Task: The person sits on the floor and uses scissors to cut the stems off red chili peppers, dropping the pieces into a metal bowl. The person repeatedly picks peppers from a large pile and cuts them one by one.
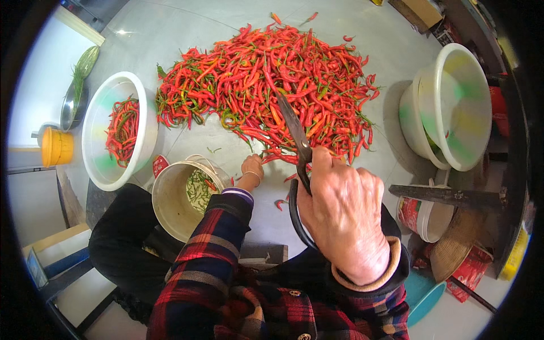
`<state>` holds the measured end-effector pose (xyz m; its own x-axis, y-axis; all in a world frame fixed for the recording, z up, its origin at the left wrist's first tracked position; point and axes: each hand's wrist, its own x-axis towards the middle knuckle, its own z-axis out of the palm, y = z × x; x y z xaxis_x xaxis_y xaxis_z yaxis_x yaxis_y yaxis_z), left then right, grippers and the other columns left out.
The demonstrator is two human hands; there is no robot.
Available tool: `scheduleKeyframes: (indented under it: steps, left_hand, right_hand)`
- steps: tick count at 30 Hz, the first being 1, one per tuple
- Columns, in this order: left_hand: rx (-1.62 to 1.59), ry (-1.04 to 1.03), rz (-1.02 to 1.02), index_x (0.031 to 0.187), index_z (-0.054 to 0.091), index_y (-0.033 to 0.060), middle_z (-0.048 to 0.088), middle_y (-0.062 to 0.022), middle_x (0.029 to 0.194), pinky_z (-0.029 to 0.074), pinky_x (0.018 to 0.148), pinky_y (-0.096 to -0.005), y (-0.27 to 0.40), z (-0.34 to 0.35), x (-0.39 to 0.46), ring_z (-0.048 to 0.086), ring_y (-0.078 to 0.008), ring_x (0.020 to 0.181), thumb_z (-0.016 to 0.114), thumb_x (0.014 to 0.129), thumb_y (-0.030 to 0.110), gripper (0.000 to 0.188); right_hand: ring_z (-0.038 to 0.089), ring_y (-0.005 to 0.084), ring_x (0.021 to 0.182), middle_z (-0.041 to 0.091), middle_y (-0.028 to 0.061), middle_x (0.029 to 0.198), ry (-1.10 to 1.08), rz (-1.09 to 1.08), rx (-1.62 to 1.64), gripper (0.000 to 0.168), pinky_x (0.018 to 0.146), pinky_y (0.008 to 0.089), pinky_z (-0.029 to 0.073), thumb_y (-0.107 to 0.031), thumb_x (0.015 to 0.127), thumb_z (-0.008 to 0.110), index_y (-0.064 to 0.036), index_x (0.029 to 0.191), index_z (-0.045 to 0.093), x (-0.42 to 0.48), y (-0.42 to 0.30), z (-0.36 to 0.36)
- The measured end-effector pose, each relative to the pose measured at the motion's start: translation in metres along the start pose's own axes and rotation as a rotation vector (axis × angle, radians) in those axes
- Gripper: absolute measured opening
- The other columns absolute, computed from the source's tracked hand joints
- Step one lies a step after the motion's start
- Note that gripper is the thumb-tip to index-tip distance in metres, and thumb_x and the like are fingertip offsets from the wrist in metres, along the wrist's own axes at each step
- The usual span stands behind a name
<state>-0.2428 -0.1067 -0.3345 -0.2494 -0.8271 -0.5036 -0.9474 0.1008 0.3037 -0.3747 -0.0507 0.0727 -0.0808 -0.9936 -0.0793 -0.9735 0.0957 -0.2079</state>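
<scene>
My right hand (346, 212) is wrapped around the black handles of a pair of scissors (293, 121). Their dark blades look closed together and point up over a big heap of red chili peppers (272, 76) on the floor. Lower and to the left, my left hand (252, 170) is curled at the heap's near edge, with a few red chilies (280, 157) fanning out from its fingers. Beside my left forearm a whitish bucket (170, 204) tilts, holding cut green stems (197, 191) and a few red bits.
A white basin (91, 136) at left holds more red chilies (123, 131). At right stand stacked pale basins (463, 110), a dark wooden bar (446, 195), a white bucket (437, 221) and a teal basin (425, 297). A yellow tub (57, 146) is at far left.
</scene>
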Motion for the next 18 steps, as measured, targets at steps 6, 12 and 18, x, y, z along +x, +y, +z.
scheduleKeyframes:
  steps: [6, 12, 18]
  left_hand:
    - [-1.299, -0.191, -0.124, 0.092, 0.054, -0.0001, 0.062, -0.0135, 0.087, 0.05, 0.066, -0.0337, 0.039, -0.066, -0.036, 0.063, -0.0242, 0.079, 0.055, 0.083, 0.01, 0.014]
    - [-1.738, -0.3, 0.097, 0.103, 0.049, 0.0004, 0.056, -0.0077, 0.093, 0.049, 0.07, -0.0302, 0.047, -0.169, -0.106, 0.059, -0.018, 0.082, 0.056, 0.085, 0.006, 0.02]
    - [-1.694, -0.096, 0.167, 0.105, 0.052, -0.0014, 0.057, -0.0067, 0.092, 0.047, 0.069, -0.0268, -0.022, -0.248, -0.203, 0.059, -0.0167, 0.08, 0.058, 0.085, 0.005, 0.022]
  right_hand:
    - [0.056, 0.0377, 0.056, 0.054, 0.0179, 0.056, 0.088, -0.033, 0.025, 0.018, 0.048, 0.0458, 0.042, -0.014, 0.078, 0.057, 0.0, 0.072, 0.048, 0.0, 0.011, 0.003]
    - [0.056, 0.0402, 0.065, 0.055, 0.0201, 0.061, 0.175, -0.071, 0.134, 0.019, 0.056, 0.0466, 0.044, -0.017, 0.076, 0.061, 0.0, 0.077, 0.052, 0.002, 0.009, 0.006]
    - [0.057, 0.0415, 0.065, 0.056, 0.0227, 0.062, -0.114, -0.221, 0.41, 0.019, 0.06, 0.048, 0.045, -0.013, 0.077, 0.057, 0.004, 0.078, 0.05, -0.016, -0.016, 0.01]
